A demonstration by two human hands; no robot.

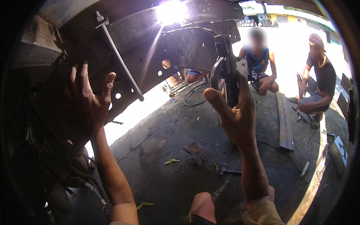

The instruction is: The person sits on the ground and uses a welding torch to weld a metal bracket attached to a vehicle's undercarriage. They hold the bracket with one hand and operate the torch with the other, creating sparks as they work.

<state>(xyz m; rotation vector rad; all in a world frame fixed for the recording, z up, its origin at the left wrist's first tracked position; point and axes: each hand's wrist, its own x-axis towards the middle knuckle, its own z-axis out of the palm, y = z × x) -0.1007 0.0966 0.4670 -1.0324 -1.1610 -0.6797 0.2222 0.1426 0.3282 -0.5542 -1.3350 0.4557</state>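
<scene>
My left hand [92, 95] is raised at the left, its fingers apart, against or just in front of the dark steel frame rail [146, 48]. A long metal rod [122, 60] with a nut near its upper end slants across that rail, right of the hand. In my right hand [238, 112] is a dark, elongated metal part [226, 56] with a curved arm on its left side. The thumb sticks out to the left, while the other fingers are partly hidden by the part. Whether the part touches the rail I cannot tell.
A hammer [228, 171] and a rusty metal block [194, 153] lie on the concrete floor. Two people crouch at the right, near a long metal plate [285, 122] and scattered tools. Cables and hoses [90, 187] hang at lower left. Bright light glares above the rail.
</scene>
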